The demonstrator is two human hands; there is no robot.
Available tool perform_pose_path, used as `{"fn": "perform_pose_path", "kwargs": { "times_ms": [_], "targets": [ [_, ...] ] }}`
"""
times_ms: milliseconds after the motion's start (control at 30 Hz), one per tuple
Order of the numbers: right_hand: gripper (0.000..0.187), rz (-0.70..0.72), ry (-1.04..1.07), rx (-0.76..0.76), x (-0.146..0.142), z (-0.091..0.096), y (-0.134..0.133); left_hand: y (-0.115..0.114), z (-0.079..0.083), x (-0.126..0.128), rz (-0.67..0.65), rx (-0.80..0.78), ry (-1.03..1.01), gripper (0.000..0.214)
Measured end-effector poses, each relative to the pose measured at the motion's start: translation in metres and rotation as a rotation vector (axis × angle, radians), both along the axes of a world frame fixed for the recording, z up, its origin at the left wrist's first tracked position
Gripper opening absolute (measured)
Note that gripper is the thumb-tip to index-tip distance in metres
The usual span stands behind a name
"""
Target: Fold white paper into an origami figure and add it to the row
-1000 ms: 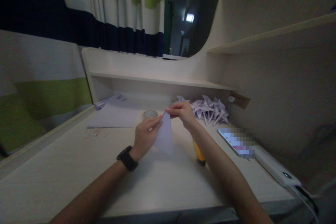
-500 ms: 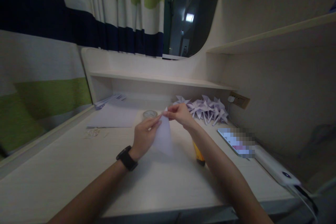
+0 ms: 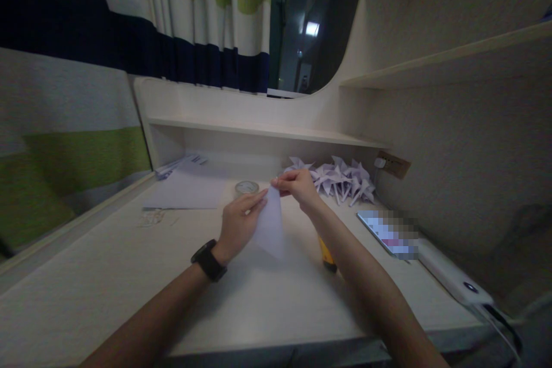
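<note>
A folded piece of white paper [image 3: 271, 227] is held up over the desk between both hands, its narrow tip at the top. My left hand [image 3: 239, 219] grips its left side, thumb and fingers closed on the paper. At the upper tip, my right hand [image 3: 298, 186] pinches the paper between thumb and fingertips. Just behind the left hand lies a roll of tape [image 3: 246, 187]. Beneath my right forearm a yellow tool with a dark end [image 3: 328, 256] is partly hidden, so its kind is unclear.
Several white paper pinwheels [image 3: 340, 178] are heaped at the back right. A stack of white paper [image 3: 185, 187] lies at the back left, small pale scraps [image 3: 150, 218] before it. On the right are a phone [image 3: 379, 233], a white power strip [image 3: 457, 279] and a wall socket [image 3: 394, 165].
The right hand's fingers have shifted slightly at the paper's tip. The paper and left hand have moved a little to the right.
</note>
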State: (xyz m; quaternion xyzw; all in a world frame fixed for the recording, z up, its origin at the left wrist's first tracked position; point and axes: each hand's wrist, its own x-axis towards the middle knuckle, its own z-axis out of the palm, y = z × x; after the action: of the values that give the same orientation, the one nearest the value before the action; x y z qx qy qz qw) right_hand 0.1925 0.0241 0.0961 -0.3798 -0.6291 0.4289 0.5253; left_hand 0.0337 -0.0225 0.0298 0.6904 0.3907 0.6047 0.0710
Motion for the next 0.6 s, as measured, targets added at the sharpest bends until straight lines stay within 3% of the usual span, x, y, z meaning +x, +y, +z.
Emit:
{"fn": "perform_pose_path", "kwargs": {
  "times_ms": [267,433,600],
  "targets": [
    [0.029,-0.038,0.06,-0.064,-0.002,-0.004,0.003,0.0,0.002,0.001,-0.015,-0.02,-0.017,0.023],
    [0.035,0.041,-0.024,-0.112,-0.003,-0.019,0.001,0.005,0.001,-0.004,0.043,-0.047,-0.03,0.022],
    [0.042,-0.001,0.015,-0.129,-0.002,-0.033,-0.002,0.008,-0.002,-0.005,0.042,-0.084,-0.018,0.022]
  ]
}}
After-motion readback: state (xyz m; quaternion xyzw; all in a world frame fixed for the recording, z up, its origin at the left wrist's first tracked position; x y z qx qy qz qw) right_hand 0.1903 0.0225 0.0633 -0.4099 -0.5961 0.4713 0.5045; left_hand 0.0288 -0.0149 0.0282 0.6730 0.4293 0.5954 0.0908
